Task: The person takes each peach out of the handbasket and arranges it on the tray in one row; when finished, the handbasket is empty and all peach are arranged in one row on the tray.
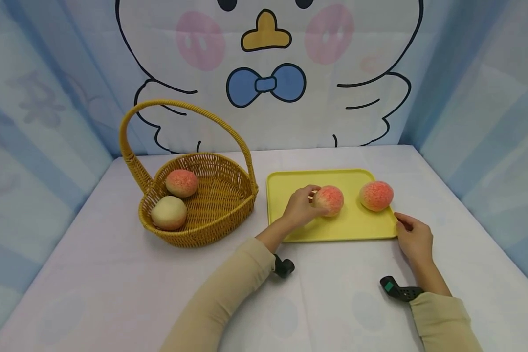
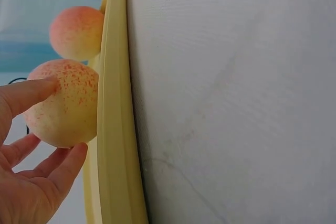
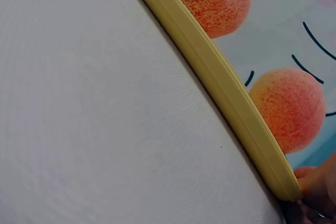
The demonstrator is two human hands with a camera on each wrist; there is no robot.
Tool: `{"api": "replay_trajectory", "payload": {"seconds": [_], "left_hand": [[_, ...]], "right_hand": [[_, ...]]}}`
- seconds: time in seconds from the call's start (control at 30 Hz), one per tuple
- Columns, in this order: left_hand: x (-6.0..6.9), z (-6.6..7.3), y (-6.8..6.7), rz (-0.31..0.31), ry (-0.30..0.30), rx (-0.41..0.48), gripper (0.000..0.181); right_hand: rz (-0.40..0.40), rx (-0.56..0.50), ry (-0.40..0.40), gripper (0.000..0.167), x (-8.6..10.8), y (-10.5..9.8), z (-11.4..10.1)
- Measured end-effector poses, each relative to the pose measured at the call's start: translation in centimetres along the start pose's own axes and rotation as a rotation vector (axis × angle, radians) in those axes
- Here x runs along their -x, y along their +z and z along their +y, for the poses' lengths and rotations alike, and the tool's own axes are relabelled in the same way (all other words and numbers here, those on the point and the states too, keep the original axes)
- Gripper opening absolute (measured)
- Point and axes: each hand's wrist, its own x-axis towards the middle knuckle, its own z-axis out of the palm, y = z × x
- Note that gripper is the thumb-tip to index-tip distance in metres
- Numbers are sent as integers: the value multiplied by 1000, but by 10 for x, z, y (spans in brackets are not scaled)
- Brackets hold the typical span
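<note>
On the yellow tray lie two pink-orange peaches. My left hand has its thumb and fingers around the left peach; the left wrist view shows the thumb on this peach and fingertips at its lower side. The other peach sits near the tray's right end, untouched. At the tray's front right corner, my right hand pinches the rim; in the right wrist view, its fingers are at the corner of the tray, partly cut off by the frame edge.
A brown wicker basket with a tall handle stands left of the tray. Inside it are a pink peach and a pale peach, both at the left side. A printed curtain hangs behind the white-covered table.
</note>
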Motion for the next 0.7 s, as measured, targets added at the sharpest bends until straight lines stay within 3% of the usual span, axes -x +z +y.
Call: {"api": "replay_trajectory", "payload": {"seconds": [0.33, 0.7], "left_hand": [[-10, 11, 20, 36, 9, -48, 57], [-17, 19, 31, 58, 9, -94, 55]], "right_hand": [[0, -5, 10, 37, 1, 0, 0], [-2, -20, 6, 37, 0, 1, 0]]}}
